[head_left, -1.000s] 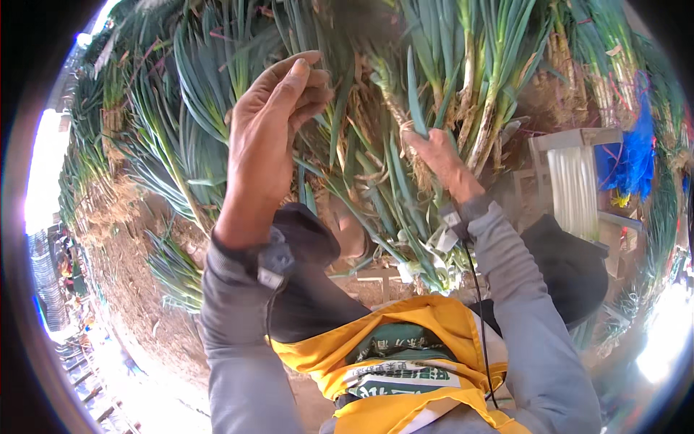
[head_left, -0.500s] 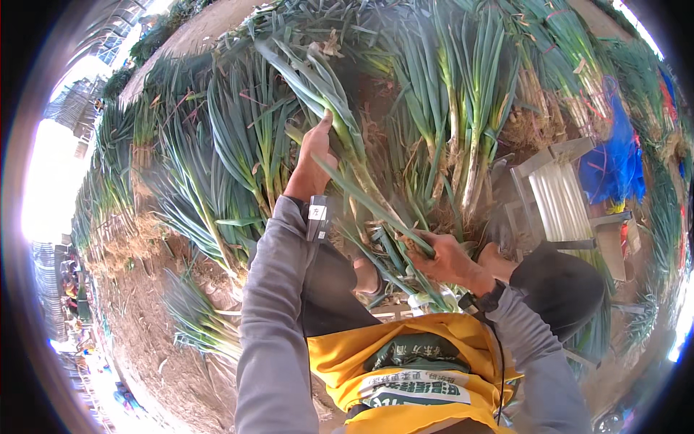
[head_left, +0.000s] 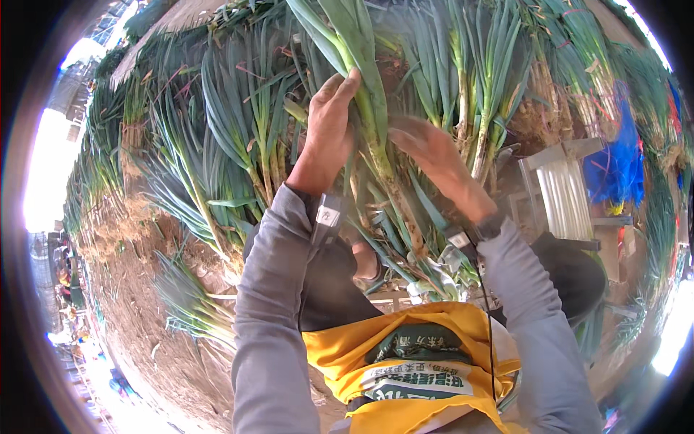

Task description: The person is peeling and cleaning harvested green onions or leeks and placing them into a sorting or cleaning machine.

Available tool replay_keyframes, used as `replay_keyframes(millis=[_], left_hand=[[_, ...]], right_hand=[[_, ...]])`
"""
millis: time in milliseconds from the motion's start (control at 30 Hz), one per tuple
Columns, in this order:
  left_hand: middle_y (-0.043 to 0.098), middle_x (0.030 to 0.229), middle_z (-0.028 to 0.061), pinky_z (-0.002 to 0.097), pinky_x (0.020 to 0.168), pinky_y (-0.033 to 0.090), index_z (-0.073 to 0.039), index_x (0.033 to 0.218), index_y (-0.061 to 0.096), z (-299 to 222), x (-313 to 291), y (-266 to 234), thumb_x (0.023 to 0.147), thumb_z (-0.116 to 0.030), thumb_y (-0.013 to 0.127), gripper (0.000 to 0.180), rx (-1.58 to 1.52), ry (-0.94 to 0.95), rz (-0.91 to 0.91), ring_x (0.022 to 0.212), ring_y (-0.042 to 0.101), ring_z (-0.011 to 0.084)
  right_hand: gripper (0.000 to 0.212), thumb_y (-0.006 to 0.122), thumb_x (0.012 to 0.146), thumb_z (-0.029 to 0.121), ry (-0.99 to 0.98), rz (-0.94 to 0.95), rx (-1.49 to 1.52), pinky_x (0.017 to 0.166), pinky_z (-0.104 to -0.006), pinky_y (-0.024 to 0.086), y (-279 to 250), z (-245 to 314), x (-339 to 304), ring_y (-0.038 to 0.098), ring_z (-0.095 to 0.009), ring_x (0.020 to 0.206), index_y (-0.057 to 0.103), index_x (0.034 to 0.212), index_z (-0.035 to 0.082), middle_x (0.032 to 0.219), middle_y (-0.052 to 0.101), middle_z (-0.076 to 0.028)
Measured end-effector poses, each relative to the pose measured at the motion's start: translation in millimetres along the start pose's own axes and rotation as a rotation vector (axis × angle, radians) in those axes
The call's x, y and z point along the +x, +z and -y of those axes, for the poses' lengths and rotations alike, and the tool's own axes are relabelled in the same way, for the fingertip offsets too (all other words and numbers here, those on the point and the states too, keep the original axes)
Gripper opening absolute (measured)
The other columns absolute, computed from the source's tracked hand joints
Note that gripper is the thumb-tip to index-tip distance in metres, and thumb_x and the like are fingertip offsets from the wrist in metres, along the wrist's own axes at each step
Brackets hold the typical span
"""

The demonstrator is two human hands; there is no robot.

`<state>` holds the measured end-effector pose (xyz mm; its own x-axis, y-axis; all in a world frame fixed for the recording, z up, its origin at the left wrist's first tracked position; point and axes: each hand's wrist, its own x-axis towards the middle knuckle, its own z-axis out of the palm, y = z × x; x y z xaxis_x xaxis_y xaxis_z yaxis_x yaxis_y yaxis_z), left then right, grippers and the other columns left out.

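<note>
My left hand (head_left: 330, 130) is closed around a large green onion (head_left: 374, 123), just below its broad green leaves. The stalk slants down toward my lap, its pale, dirt-stained lower end (head_left: 408, 224) hanging over trimmings. On the other side of the stalk is my right hand (head_left: 434, 155), somewhat blurred. Its fingers reach out toward the upper stalk, and no leaf shows in them; whether the fingertips touch the onion I cannot tell. Loose leaves and peelings (head_left: 441, 278) lie between my knees.
Rows of green onions (head_left: 238, 123) stretch across the far side and left. More onions with rooty ends (head_left: 481, 94) lie beyond my right hand. A small loose bunch (head_left: 191, 300) rests on the soil at left. At right are a metal-framed stool (head_left: 560, 188) and blue netting (head_left: 618, 163).
My right hand has let go of the long leaf it held low down and moved up beside the stalk. My left hand has shifted up and right, bringing the onion more upright.
</note>
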<state>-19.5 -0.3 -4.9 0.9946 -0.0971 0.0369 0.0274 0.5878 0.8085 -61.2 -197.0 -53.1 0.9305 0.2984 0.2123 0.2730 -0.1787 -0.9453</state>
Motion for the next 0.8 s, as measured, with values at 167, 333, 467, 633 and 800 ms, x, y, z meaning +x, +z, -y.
replay_keyframes(millis=[167,333,467,633,800], left_hand=[[0.067,0.097,0.0042,0.0288,0.072,0.054,-0.002,0.117,0.063,-5,3,7,0.103,-0.020,0.060,0.023,0.014,0.045,-0.082,0.083,0.064,0.0132],[0.066,0.097,0.0055,0.0293,0.072,0.054,-0.001,0.122,0.061,-13,-2,-7,0.103,-0.024,0.061,0.029,0.029,0.051,-0.046,0.082,0.063,0.0141],[0.062,0.100,0.0069,0.0306,0.073,0.053,0.001,0.123,0.059,-31,7,-24,0.104,-0.021,0.059,0.030,0.087,0.088,-0.162,0.082,0.062,0.0170],[0.066,0.098,0.0044,0.0311,0.073,0.053,-0.003,0.116,0.063,-54,8,-47,0.099,-0.019,0.066,0.023,0.062,0.206,-0.095,0.084,0.065,0.0167],[0.068,0.100,0.0052,0.0339,0.072,0.055,-0.004,0.121,0.061,-52,0,-49,0.097,-0.014,0.066,0.027,0.049,0.244,-0.068,0.086,0.066,0.0187]], right_hand=[[0.030,0.074,0.093,0.021,0.027,-0.106,-0.011,0.078,-0.0334,0.054,27,34,29,0.068,-0.019,0.087,0.069,0.110,-0.003,0.100,0.072,-0.010],[0.026,0.073,0.093,0.019,0.191,-0.044,0.355,0.067,-0.0282,0.049,24,61,12,0.058,-0.009,0.078,0.067,0.106,-0.003,0.093,0.067,-0.004],[0.032,0.072,0.093,0.030,0.126,0.163,0.179,0.067,-0.0286,0.048,13,47,-41,0.057,-0.010,0.078,0.066,0.104,0.000,0.089,0.064,-0.002],[0.036,0.068,0.088,0.029,0.317,0.383,-0.611,0.081,-0.0481,0.052,13,-71,-119,0.067,-0.040,0.092,0.062,0.110,0.001,0.099,0.069,-0.022],[0.031,0.063,0.092,0.020,0.463,0.584,-0.760,0.085,-0.0501,0.053,14,-92,-154,0.068,-0.039,0.099,0.065,0.118,0.003,0.104,0.070,-0.021]])
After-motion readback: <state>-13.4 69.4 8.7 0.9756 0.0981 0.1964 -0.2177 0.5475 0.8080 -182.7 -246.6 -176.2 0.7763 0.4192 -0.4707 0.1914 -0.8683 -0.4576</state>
